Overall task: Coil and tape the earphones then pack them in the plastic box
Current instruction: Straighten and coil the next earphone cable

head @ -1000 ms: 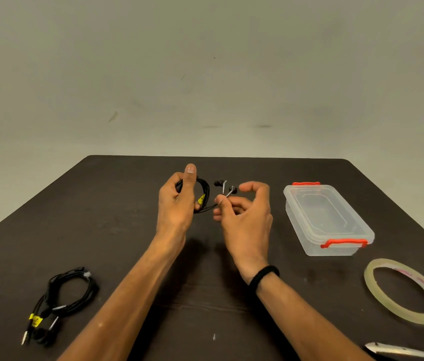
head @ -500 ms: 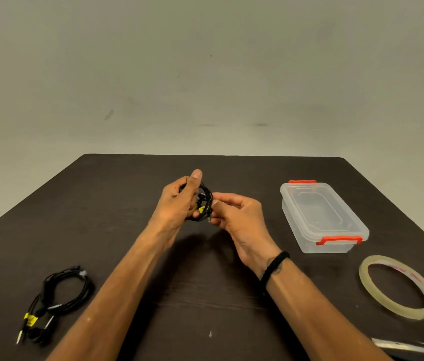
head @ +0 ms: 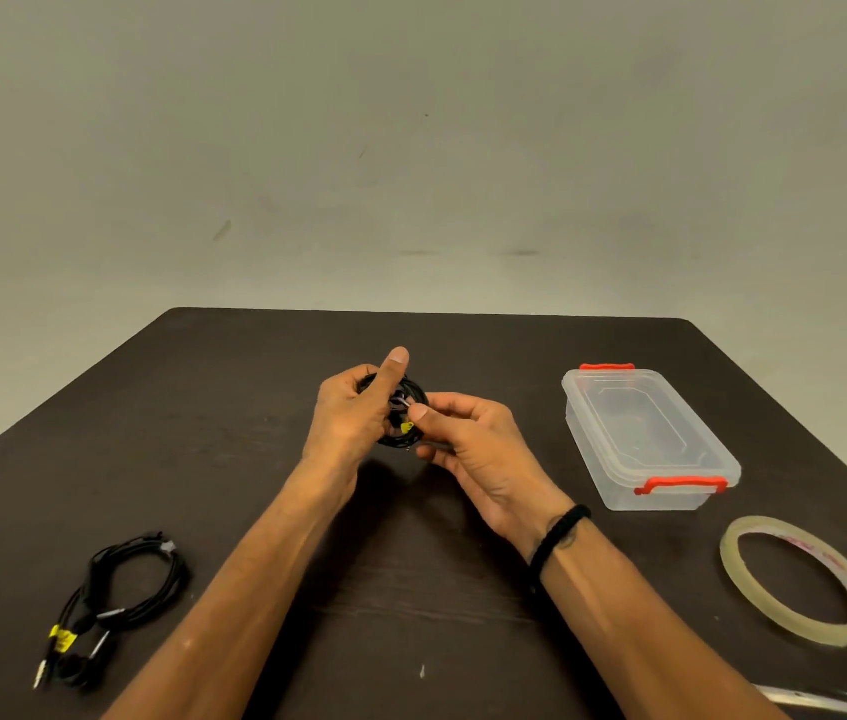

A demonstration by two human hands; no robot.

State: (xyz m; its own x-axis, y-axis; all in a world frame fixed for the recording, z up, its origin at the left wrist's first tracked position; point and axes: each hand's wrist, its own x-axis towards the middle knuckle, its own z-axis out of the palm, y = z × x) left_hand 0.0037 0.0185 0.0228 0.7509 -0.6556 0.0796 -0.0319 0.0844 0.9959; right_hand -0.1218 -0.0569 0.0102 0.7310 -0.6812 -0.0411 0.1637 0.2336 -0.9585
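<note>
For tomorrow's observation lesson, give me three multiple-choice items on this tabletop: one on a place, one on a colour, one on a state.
1. Where does the tape roll lie?
A. inside the box
B. on the table, near side of the plastic box
C. beside the spare earphones

2. What colour are the box's clips?
A. red
B. blue
C. green

3. What is the state of the coiled earphones?
A. packed in the box
B. lying on the table
C. held by both hands, left hand and right hand

Answers: 1 B, the roll lies by the table's near right edge; 2 A, both clips are red; 3 C, both hands grip the coil.
</note>
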